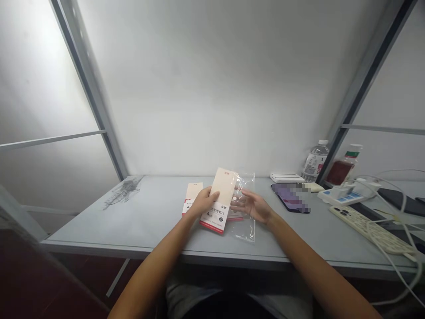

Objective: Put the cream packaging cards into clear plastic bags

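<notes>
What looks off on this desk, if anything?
A dark, sketch-like mark at the left of the desk, odd against its plain grey; drawn or stained, I can't tell. White cables tangle at the right, one apparently hanging past the front edge. The packet in the left hand looks undamaged.

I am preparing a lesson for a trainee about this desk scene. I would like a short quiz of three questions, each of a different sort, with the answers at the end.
1. True or false: the right hand alone holds the printed packet.
2. What lies on the table to the right of the right hand, nearest to it?
A) scissors
B) a phone with a purplish screen
C) a bowl
3. Fill in: the band along the lower edge of the held packet is ____.

Key: 1. False; the left hand holds it. 2. B. 3. red.
</notes>
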`<state>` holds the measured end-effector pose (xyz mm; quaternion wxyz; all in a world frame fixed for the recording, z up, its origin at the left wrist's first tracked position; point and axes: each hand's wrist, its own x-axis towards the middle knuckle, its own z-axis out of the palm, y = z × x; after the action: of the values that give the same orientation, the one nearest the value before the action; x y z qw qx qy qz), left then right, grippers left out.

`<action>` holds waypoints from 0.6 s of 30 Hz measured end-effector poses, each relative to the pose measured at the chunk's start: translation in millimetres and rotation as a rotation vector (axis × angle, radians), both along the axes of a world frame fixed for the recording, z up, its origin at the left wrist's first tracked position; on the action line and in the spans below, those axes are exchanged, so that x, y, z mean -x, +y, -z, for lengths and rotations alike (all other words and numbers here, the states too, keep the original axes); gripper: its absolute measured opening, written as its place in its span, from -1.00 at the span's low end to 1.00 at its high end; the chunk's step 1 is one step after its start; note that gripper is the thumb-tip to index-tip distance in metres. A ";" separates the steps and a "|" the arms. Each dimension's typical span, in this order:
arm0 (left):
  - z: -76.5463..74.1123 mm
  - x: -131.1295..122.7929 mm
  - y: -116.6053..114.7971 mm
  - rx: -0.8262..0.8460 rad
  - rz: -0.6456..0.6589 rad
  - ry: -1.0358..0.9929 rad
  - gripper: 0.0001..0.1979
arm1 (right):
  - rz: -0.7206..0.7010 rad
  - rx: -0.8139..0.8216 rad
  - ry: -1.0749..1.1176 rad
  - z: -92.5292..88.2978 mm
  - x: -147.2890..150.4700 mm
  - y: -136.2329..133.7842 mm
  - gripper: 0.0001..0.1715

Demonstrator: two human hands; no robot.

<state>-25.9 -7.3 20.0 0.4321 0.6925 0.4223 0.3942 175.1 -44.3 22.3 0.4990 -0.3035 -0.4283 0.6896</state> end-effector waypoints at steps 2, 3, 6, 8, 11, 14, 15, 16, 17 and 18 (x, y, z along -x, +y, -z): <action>-1.5 0.5 -1.5 0.022 0.056 0.012 -0.65 | 0.000 0.008 -0.011 0.4 -1.7 1.0 -0.60; -2.0 0.7 -2.0 0.021 0.078 0.024 -0.65 | -0.007 0.013 -0.019 0.7 -2.4 1.3 -0.61; -2.0 0.9 -1.9 -0.053 0.065 0.085 -0.69 | -0.041 0.042 -0.058 2.3 -3.7 2.2 -0.65; -1.4 0.7 -1.3 -0.138 0.011 0.134 -0.71 | -0.039 0.072 -0.082 3.9 -4.2 3.0 -0.68; -0.5 0.3 -1.5 -0.238 -0.059 0.196 -0.70 | -0.023 0.084 -0.087 5.3 -4.7 4.1 -0.68; -0.6 0.1 -4.0 -0.266 -0.091 0.234 -0.71 | -0.029 0.081 -0.076 4.4 -4.4 4.0 -0.71; -0.9 0.0 -5.1 -0.265 -0.098 0.239 -0.71 | -0.034 0.085 -0.073 3.9 -4.0 3.6 -0.72; -1.3 -0.2 -6.3 -0.264 -0.102 0.243 -0.72 | -0.042 0.088 -0.071 3.4 -3.4 3.2 -0.72; -1.9 -0.5 -7.5 -0.263 -0.104 0.245 -0.73 | -0.049 0.093 -0.072 2.9 -2.6 2.7 -0.72; -2.6 -1.0 -8.7 -0.263 -0.106 0.242 -0.73 | -0.053 0.098 -0.074 2.6 -1.6 2.1 -0.72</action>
<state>-24.9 -16.1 22.6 0.2626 0.7622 0.4517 0.3821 176.7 -42.2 19.7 0.4488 -0.3413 -0.4199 0.7112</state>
